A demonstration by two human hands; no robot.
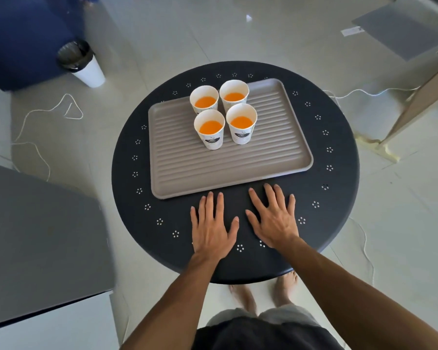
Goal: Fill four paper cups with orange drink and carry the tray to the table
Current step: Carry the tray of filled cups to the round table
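A beige ribbed tray (pixel 228 168) lies on a round dark table (pixel 339 152). Several white paper cups holding orange drink stand upright in a tight square at the tray's far left: two behind (pixel 204 99) (pixel 234 96), two in front (pixel 209 128) (pixel 241 123). My left hand (pixel 213 226) and my right hand (pixel 273 218) rest flat on the table, palms down, fingers spread, just short of the tray's near edge. Neither hand touches the tray or holds anything.
A white bin (pixel 82 63) with a black liner stands on the tiled floor at the far left, beside a dark blue block (pixel 23 39). A grey counter (pixel 36 238) sits close on my left. White cords (pixel 36 127) trail on the floor. A pale wooden leg (pixel 420 97) slants at right.
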